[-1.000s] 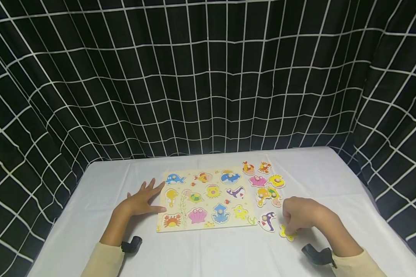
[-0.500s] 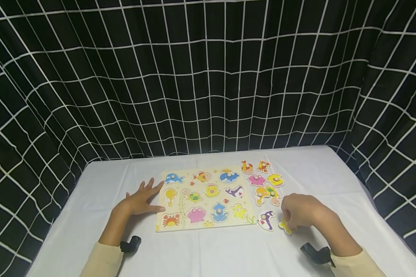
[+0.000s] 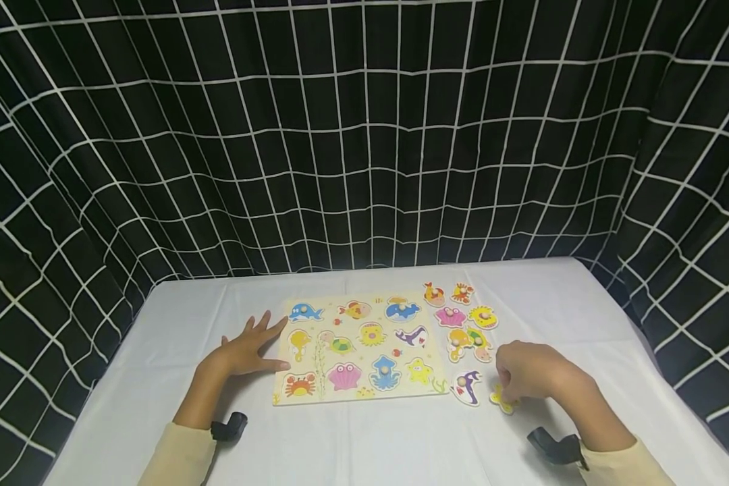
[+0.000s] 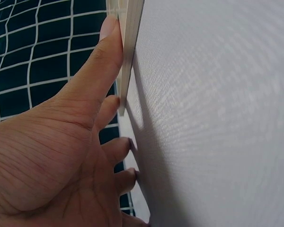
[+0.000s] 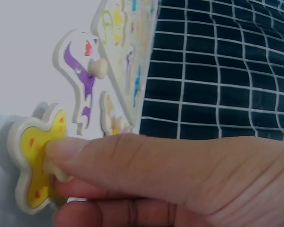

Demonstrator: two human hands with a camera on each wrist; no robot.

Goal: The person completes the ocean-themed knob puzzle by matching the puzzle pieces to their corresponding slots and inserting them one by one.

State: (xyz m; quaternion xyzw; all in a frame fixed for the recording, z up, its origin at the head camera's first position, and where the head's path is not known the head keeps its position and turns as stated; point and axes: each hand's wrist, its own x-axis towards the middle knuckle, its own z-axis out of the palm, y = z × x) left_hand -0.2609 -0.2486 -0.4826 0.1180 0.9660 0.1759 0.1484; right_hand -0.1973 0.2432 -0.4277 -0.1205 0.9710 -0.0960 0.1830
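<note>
Your right hand (image 3: 527, 370) is pinching a yellow starfish piece (image 5: 31, 153), right of the puzzle board (image 3: 364, 360); your left hand (image 3: 246, 352), fingers spread, is touching the board's left edge.

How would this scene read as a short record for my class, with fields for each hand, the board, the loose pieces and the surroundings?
Left hand: fingers spread, thumb touching the puzzle board at its left edge
Right hand: pinches the yellow starfish piece
Knobbed pieces on board: blue dolphin, blue whale, blue squid
Loose pieces, right of board: purple shark, fish, crab, pink shell, round yellow piece, seahorse, turtle
Surface: white cloth
Backdrop: black curtain with white grid lines
</note>
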